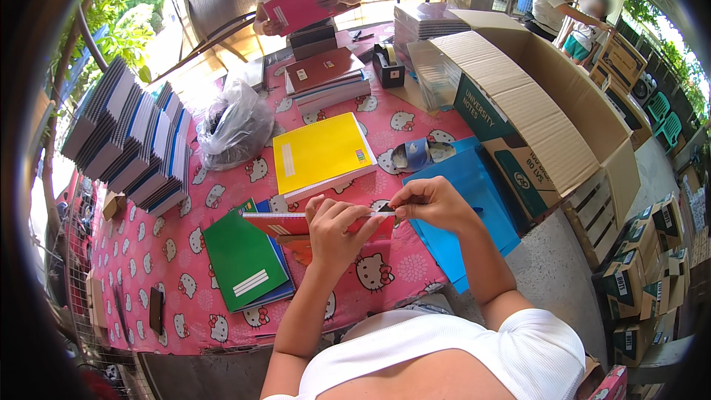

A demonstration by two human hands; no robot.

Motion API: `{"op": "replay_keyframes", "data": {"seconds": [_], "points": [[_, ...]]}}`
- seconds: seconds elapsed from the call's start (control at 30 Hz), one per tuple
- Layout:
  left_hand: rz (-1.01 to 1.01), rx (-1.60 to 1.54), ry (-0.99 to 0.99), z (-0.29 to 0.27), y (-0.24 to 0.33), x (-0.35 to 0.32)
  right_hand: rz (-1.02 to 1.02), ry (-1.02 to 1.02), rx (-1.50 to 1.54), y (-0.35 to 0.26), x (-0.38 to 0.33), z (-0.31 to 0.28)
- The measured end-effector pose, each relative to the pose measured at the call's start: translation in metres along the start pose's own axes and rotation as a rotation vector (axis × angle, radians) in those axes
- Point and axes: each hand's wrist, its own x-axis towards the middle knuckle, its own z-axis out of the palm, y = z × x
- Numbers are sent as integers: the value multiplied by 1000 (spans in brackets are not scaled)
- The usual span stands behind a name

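A red notebook point(276, 227) stands tilted on edge over the table, its pale bound edge turned up. My left hand point(337, 226) is closed round that edge near its right end. There my right hand point(433, 204) pinches a small dark piece point(386, 208) at the notebook's end; its kind is too small to make out. Below and left lie a green notebook point(244, 255) and a blue one under it. Just beyond my hands sits a stack of notebooks topped by a yellow one point(322, 150). Blue plastic sheets point(474, 233) lie under my right forearm.
Tall notebook stacks point(129, 137) stand at left, beside a clear plastic bag point(235, 124). Red-brown notebooks point(326, 70), a tape dispenser point(388, 65) and a tape roll point(415, 154) lie farther back. An open cardboard box point(518, 111) borders the right side. Across the table, a person holds a pink notebook point(302, 7).
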Motion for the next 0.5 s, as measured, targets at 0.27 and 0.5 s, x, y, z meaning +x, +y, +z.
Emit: {"op": "replay_keyframes", "data": {"seconds": [0.27, 0.5], "points": [[-3, 9, -7, -1, 0, -1, 14, 46, 27, -8, 1, 2], [0, 0, -11, -2, 1, 0, -59, -107, -21, -9, 0, -3]]}}
